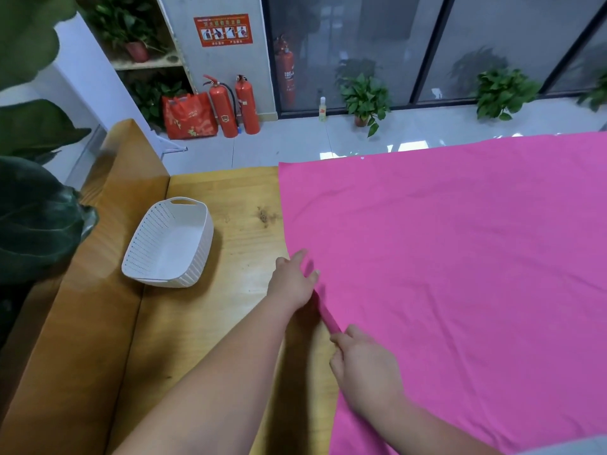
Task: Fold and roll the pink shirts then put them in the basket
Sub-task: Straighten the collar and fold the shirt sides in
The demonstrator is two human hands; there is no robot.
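Note:
A large pink shirt lies spread flat over the right part of the wooden table. My left hand rests at the cloth's left edge, fingers fairly straight and touching the fabric. Closer to me, my right hand pinches the same left edge, which is slightly lifted and rolled between the two hands. A white slotted plastic basket stands empty on the table, to the left of the cloth and apart from both hands.
A raised wooden ledge borders the table's left side, with large dark plant leaves beyond it. On the floor past the table stand red fire extinguishers, a red bag and potted plants.

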